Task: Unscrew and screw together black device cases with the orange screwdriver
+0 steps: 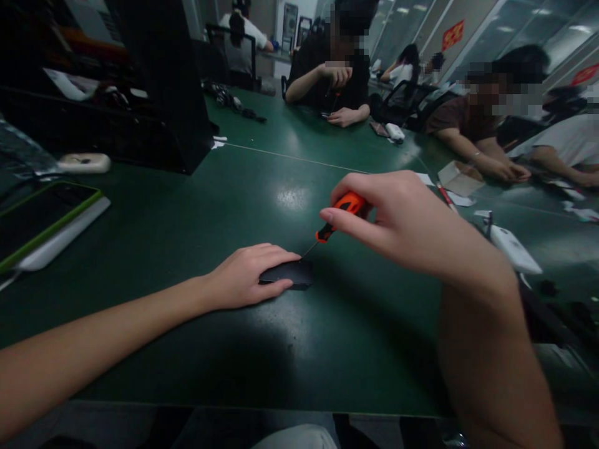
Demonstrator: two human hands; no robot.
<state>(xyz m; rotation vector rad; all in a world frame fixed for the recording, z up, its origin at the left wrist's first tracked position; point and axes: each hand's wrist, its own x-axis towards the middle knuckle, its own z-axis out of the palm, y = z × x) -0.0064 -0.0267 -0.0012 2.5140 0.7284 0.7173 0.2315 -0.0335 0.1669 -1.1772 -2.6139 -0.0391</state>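
A flat black box-like piece [292, 273] lies on the green tabletop [224, 206]. My left hand [253, 274] grips it from the left, fingers along the far side and thumb along the near side. Above and to the right, my right hand [374, 212] is closed around the orange and black handle of a screwdriver [327, 231]. The thin shaft slants down to the left, and its tip meets the far edge of the black piece beside my left fingertips. I cannot make out a screw under the tip.
At left lie a green-edged phone [51, 215] and a white oblong device [84, 163], near a black stand [154, 81]. A cable bundle [229, 100] rests farther back. Co-workers sit across the table, one [327, 68] holding a tool. A small carton [461, 178] and a white device [515, 248] are at right.
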